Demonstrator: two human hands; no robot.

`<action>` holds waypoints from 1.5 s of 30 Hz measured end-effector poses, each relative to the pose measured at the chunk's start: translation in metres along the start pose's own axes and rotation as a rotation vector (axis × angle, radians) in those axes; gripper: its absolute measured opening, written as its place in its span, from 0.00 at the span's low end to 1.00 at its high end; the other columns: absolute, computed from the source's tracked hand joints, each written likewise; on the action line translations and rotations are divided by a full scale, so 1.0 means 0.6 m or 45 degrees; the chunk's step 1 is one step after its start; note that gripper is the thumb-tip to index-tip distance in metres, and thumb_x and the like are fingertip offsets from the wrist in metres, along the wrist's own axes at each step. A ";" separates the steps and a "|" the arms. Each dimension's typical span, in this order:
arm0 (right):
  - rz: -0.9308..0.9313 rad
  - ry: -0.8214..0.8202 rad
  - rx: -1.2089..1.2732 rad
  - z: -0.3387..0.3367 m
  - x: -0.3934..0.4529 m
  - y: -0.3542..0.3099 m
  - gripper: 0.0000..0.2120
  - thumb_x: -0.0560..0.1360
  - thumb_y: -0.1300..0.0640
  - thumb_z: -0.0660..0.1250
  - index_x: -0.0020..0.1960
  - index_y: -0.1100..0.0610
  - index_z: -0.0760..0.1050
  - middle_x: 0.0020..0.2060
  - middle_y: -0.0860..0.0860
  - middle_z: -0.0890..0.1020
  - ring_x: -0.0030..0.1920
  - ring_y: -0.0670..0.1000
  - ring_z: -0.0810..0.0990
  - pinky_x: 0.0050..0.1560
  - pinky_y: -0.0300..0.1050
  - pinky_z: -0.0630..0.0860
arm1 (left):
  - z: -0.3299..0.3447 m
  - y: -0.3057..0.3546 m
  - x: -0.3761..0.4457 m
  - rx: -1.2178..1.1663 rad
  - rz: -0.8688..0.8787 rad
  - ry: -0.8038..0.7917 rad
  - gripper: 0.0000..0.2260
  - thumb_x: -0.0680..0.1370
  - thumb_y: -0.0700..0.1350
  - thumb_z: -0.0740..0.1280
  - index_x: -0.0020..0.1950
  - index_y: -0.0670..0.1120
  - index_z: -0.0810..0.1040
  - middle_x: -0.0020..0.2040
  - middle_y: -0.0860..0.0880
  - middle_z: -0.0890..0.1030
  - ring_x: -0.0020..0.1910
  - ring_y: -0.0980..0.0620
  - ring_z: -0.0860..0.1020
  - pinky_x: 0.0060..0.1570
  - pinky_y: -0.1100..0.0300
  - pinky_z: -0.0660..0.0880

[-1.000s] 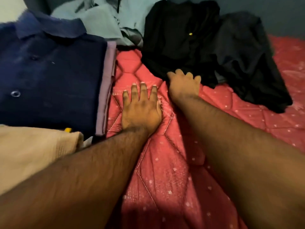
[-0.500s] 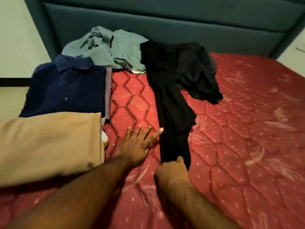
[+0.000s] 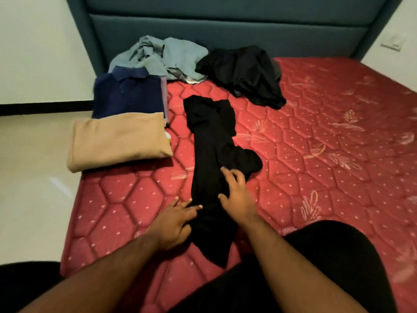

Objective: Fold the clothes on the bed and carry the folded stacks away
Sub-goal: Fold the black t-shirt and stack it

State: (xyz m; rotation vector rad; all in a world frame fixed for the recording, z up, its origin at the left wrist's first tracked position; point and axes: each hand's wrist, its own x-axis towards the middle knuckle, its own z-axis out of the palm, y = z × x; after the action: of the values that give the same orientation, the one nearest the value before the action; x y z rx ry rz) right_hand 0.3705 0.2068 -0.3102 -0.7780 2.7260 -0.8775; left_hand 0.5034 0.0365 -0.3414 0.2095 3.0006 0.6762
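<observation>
A long black garment (image 3: 209, 154) lies stretched out on the red quilted mattress (image 3: 316, 154), its near end at the bed's front edge. My left hand (image 3: 173, 224) rests flat at its left side, fingers touching the cloth. On top of the garment lies my right hand (image 3: 234, 193), fingers spread and slightly bent; whether it pinches the cloth I cannot tell. A folded tan garment (image 3: 117, 141) and a folded navy polo shirt (image 3: 128, 96) sit at the bed's left edge. A crumpled grey-blue garment (image 3: 167, 57) and a crumpled black garment (image 3: 246, 73) lie by the headboard.
The teal padded headboard (image 3: 225, 26) stands at the far end. Pale floor (image 3: 33, 177) and a white wall lie to the left of the bed. My dark-clad knees show at the bottom. A wall switch (image 3: 392, 42) is at the upper right.
The black garment has been pulled out of the far pile toward me and now lies apart from it. My right hand moved from its near end onto its middle; my left hand came back alongside.
</observation>
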 end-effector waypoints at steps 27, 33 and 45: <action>0.040 -1.604 0.467 -0.030 -0.079 -0.063 0.05 0.76 0.63 0.67 0.50 0.57 0.81 0.30 0.45 0.80 0.29 0.41 0.75 0.31 0.34 0.73 | -0.065 0.014 -0.093 -0.692 -0.584 -0.664 0.06 0.76 0.39 0.67 0.45 0.43 0.85 0.30 0.55 0.81 0.34 0.60 0.80 0.37 0.67 0.74; 0.156 0.123 0.166 -0.010 0.021 -0.003 0.31 0.70 0.57 0.74 0.70 0.52 0.69 0.59 0.52 0.75 0.59 0.53 0.74 0.65 0.49 0.70 | -0.084 -0.049 0.009 -0.701 -0.697 0.580 0.28 0.77 0.47 0.71 0.75 0.46 0.67 0.67 0.49 0.73 0.66 0.52 0.72 0.67 0.61 0.66; -0.099 0.716 0.625 -0.297 0.188 -0.107 0.14 0.66 0.67 0.72 0.49 0.54 0.78 0.42 0.48 0.80 0.46 0.47 0.77 0.50 0.37 0.75 | -0.440 0.064 0.266 -0.069 -0.321 0.912 0.15 0.71 0.34 0.61 0.57 0.42 0.76 0.55 0.38 0.78 0.55 0.40 0.76 0.57 0.51 0.70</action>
State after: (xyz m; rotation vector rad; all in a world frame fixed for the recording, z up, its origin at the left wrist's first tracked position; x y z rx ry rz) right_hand 0.2465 0.1909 -0.1290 -0.5995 2.7052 -1.9354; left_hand 0.3272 -0.0174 -0.0909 -0.5201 3.5521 0.9669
